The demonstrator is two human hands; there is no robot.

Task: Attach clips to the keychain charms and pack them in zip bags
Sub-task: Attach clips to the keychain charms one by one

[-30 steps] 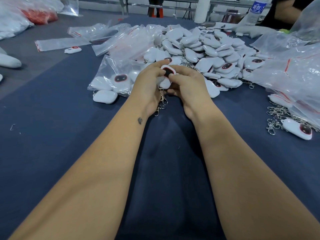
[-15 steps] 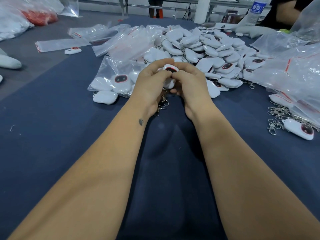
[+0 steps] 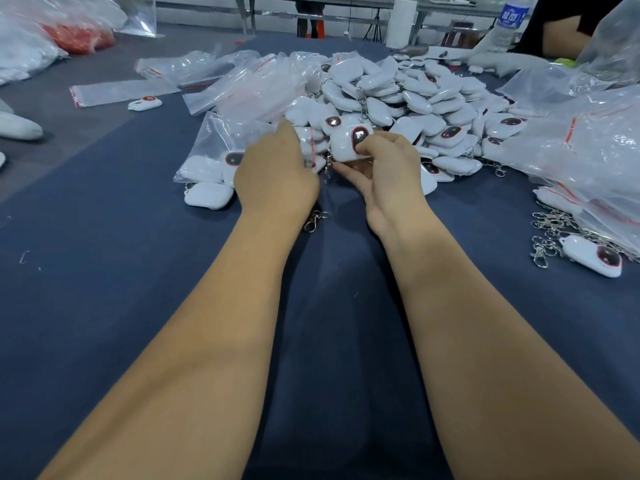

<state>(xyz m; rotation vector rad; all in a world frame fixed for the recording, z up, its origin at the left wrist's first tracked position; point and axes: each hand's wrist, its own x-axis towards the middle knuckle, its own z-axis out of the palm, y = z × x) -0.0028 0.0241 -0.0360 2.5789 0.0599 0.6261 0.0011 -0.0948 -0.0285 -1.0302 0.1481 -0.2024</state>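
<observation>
— Which step is this?
— Likely bagging: the right hand (image 3: 388,168) has its grip clamped on a white charm (image 3: 348,143) at frame centre; the left hand (image 3: 275,171) reaches to a zip bag (image 3: 221,147), its grip hidden.
— Surroundings?
— A blue-clothed bench (image 3: 104,271), with workshop tables behind.

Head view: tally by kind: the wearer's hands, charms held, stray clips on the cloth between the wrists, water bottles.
hands: 2, left hand and right hand
held charm: 1
stray clip: 1
water bottle: 1
Total: 5
</observation>
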